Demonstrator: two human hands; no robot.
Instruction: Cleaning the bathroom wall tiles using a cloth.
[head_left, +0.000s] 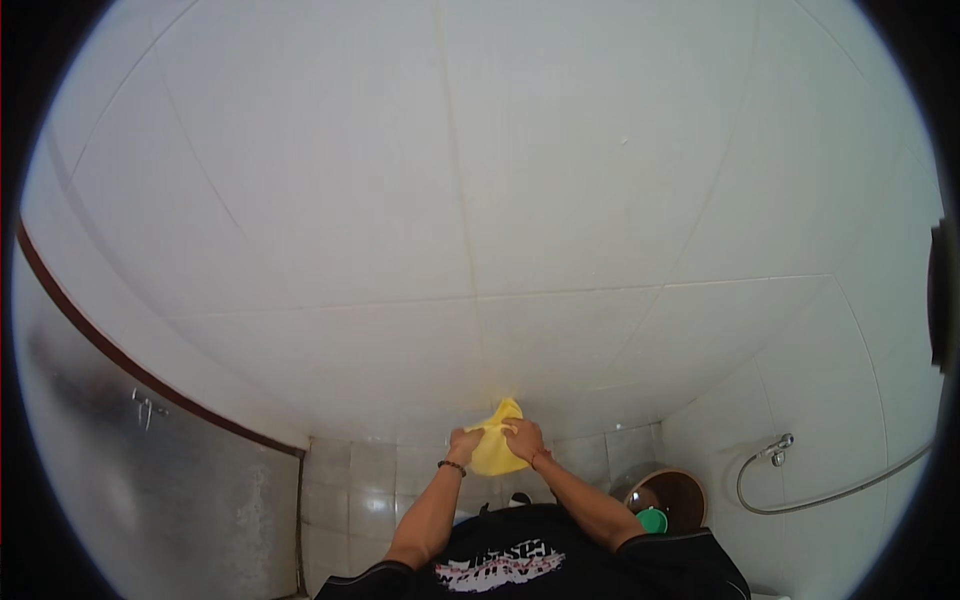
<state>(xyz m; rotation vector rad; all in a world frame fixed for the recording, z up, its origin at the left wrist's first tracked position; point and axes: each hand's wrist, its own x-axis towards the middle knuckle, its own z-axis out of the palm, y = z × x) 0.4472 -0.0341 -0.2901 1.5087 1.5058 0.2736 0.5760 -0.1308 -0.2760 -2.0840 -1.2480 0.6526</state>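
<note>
A yellow cloth (496, 454) hangs between my two hands, close to the white tiled wall (390, 360). My left hand (466, 444) grips its left side, with a beaded bracelet on the wrist below. On the other side, my right hand (524, 439) pinches the cloth near its upper right part, and a thin red band circles that wrist. A corner of the cloth sticks up above the hands. Whether the cloth touches the wall cannot be made out.
At the lower right stands a brown tub (686, 491) with a green plastic dipper (652, 520) in it. A shower hose (810, 510) runs from a wall valve (780, 447) on the right wall. Leftward is a metallic-looking door (202, 487) with a latch (148, 407). Grey floor tiles (373, 480) lie below.
</note>
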